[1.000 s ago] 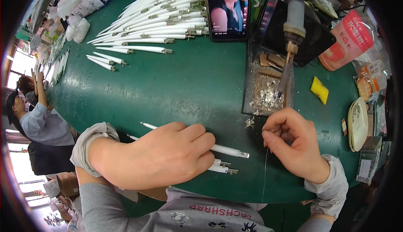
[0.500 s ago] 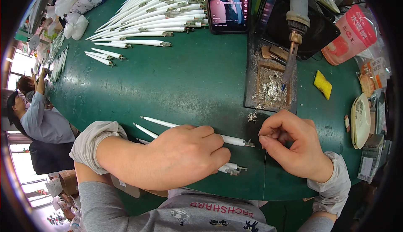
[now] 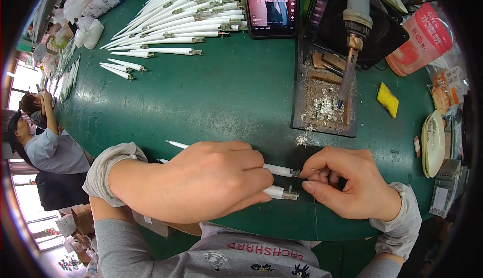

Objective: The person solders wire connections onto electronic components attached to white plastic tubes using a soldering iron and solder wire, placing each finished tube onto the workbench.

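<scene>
Left hand (image 3: 201, 182) clamped over white tubes (image 3: 279, 169) at counter (image 3: 226, 91) near edge; right hand (image 3: 347, 185) pinching thin wire (image 3: 315, 212) at metal tips. Big finished-looking pile (image 3: 186, 16) at far edge; these apparently pending.

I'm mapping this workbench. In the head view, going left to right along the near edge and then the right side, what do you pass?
Left hand → white tubes under it → right hand → yellow sponge → pale dish.

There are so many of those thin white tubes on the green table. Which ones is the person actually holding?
The two white tubes under the left hand, at the table's near edge, metal ends toward the right hand. The other tubes lie untouched in a row at the far side.
</scene>
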### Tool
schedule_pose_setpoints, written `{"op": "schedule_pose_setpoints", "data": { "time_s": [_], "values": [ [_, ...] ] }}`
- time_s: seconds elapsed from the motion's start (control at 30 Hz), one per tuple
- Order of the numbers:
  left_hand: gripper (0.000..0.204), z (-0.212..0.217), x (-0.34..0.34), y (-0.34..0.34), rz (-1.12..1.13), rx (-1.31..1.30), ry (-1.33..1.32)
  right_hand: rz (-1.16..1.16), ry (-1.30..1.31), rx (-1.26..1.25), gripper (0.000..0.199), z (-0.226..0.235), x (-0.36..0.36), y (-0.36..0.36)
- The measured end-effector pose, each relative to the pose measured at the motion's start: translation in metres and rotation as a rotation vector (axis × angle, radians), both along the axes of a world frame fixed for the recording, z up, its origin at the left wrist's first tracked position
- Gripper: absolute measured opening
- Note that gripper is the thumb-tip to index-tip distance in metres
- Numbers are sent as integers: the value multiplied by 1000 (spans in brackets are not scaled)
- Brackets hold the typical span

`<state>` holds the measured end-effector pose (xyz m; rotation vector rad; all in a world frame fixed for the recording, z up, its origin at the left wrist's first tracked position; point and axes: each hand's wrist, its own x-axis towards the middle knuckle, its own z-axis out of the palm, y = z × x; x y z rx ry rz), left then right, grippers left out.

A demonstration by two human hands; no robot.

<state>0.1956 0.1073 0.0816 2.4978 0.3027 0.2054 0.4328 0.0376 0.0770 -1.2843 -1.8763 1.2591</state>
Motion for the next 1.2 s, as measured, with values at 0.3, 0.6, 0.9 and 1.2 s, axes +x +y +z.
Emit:
{"op": "schedule_pose_setpoints", "data": {
  "time_s": [0.3,0.6,0.9,1.2],
  "values": [
    [23,3,2,8,-1,-126,10,38,71,4,11,1,3,2],
    [15,24,32,23,206,-668,147,-204,164,-14,11,-6,5,2],
    [15,15,40,27,274,-1005,157,-235,188,-31,12,-3,11,5],
    [13,10,39,28,277,-1083,142,-220,198,-23,12,-6,11,9]
  ]
}}
